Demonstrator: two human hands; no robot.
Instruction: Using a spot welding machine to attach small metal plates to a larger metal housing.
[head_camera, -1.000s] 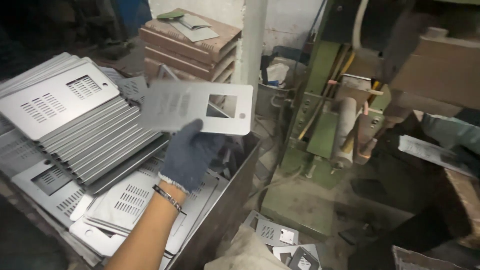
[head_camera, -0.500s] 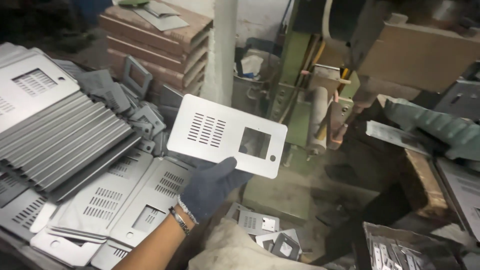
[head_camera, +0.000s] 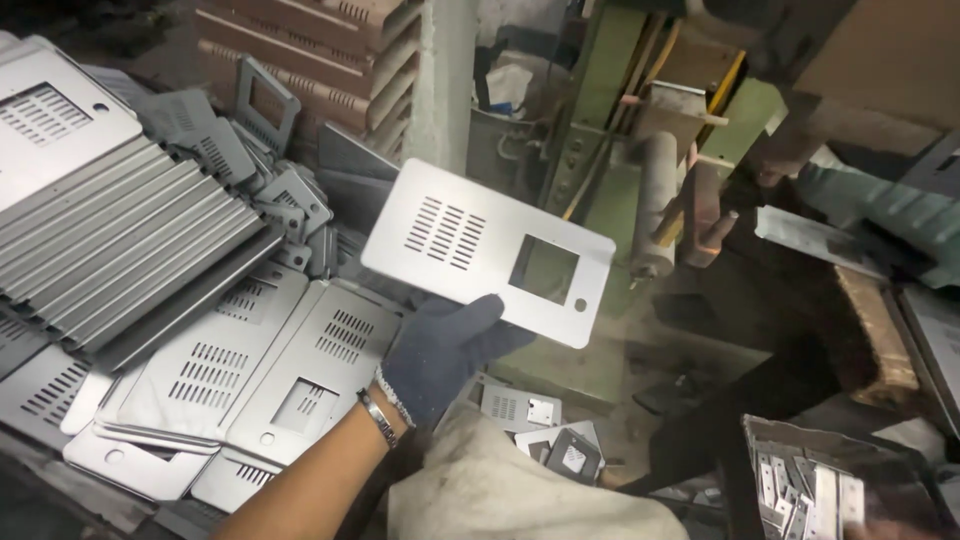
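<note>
On the far left a neat stack of metal plates (head_camera: 110, 230) leans like a row of cards. I cannot count them one by one, but there are more than ten. Each has slots and a window hole cut in it.

Below that stack lie loose flat plates (head_camera: 250, 370), spread over each other. About five or six show. Behind them sits a jumble of small grey frames (head_camera: 265, 170), too mixed up to count.

In the middle is the left hand (head_camera: 440, 350), in a dark blue glove. A thin bracelet (head_camera: 377, 418) goes round the wrist. The hand pinches one plate by its lower edge, thumb on top and fingers under it. This held plate (head_camera: 470, 250) is up in the air, tilted, between the pile and the green machine (head_camera: 600, 130). It has one patch of slots, one square window and one small round hole.

I think the step in hand is carrying one plate away from the pile and over to the machine side. The next move calls for a firm pinch, because the plate is thin and held by one edge only. It must also stay clear of the white post (head_camera: 440, 90) just behind it.

On the floor (head_camera: 600, 370), two or three small plates (head_camera: 530, 420) lie beside a pale cloth (head_camera: 500, 490).

At the far right, a box of small hinges (head_camera: 810, 480) holds many pieces. The right hand is not in view.
</note>
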